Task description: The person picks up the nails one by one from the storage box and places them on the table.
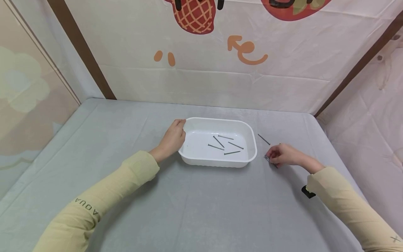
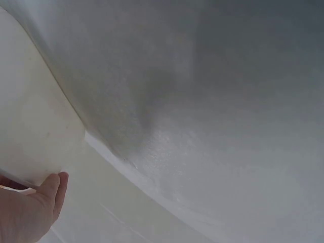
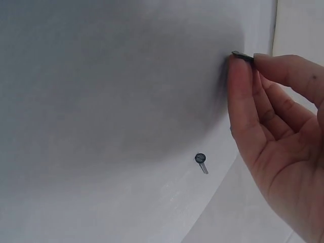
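Note:
A white plastic container (image 1: 217, 163) sits on the table with several dark nails, such as one nail (image 1: 232, 152), lying scattered on its floor. My left hand (image 1: 171, 140) grips its left rim, thumb and fingers also visible in the left wrist view (image 2: 35, 210). To the right of the container, my right hand (image 1: 284, 154) is low over the table. In the right wrist view that hand (image 3: 276, 111) pinches a nail (image 3: 244, 56) between thumb and index finger. Another nail (image 1: 263, 139) lies on the table between container and right hand, its round head showing in the right wrist view (image 3: 200, 158).
A grey cloth (image 1: 220, 206) covers the table. Behind it hangs a pale printed curtain (image 1: 214, 84), with more hanging cloth at the left and right sides. A small black object (image 1: 308, 192) is at the right sleeve's cuff.

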`<state>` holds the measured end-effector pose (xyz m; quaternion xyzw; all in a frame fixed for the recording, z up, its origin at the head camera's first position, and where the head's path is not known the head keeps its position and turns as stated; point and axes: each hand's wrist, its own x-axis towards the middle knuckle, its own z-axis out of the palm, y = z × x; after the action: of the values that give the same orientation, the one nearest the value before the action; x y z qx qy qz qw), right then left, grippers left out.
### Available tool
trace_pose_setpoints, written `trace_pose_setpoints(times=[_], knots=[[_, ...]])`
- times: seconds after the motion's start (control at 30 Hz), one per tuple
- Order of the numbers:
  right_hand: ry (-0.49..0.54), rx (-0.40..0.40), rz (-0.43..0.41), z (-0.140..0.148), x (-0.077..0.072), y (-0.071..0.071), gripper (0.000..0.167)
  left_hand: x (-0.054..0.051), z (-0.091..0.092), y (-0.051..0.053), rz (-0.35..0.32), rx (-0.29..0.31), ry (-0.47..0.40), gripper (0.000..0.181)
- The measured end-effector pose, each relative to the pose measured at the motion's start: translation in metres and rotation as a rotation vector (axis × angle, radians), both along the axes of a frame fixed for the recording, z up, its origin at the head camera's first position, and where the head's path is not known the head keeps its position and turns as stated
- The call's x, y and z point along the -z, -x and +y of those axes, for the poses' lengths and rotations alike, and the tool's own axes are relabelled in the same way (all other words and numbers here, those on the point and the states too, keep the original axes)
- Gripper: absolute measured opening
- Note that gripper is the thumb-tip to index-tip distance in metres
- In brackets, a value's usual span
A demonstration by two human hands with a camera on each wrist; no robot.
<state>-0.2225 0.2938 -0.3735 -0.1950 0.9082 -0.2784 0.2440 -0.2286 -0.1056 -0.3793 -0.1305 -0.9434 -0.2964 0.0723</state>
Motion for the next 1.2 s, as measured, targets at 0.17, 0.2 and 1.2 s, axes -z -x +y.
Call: trace_pose_setpoints(times=[0.17, 0.2, 1.2], knots=[[-0.018, 0.023, 0.011, -0.002, 0.002, 0.0, 0.016, 0.0, 0.001, 0.0, 0.001, -0.006, 0.004, 0.044], [-0.021, 0.023, 0.016, -0.002, 0.003, 0.0, 0.016, 0.0, 0.001, 0.0, 0.001, -0.006, 0.005, 0.044], [-0.284, -0.14, 0.108, -0.027, -0.034, -0.003, 0.02, 0.0, 0.0, 0.0, 0.003, -0.001, -0.003, 0.044]])
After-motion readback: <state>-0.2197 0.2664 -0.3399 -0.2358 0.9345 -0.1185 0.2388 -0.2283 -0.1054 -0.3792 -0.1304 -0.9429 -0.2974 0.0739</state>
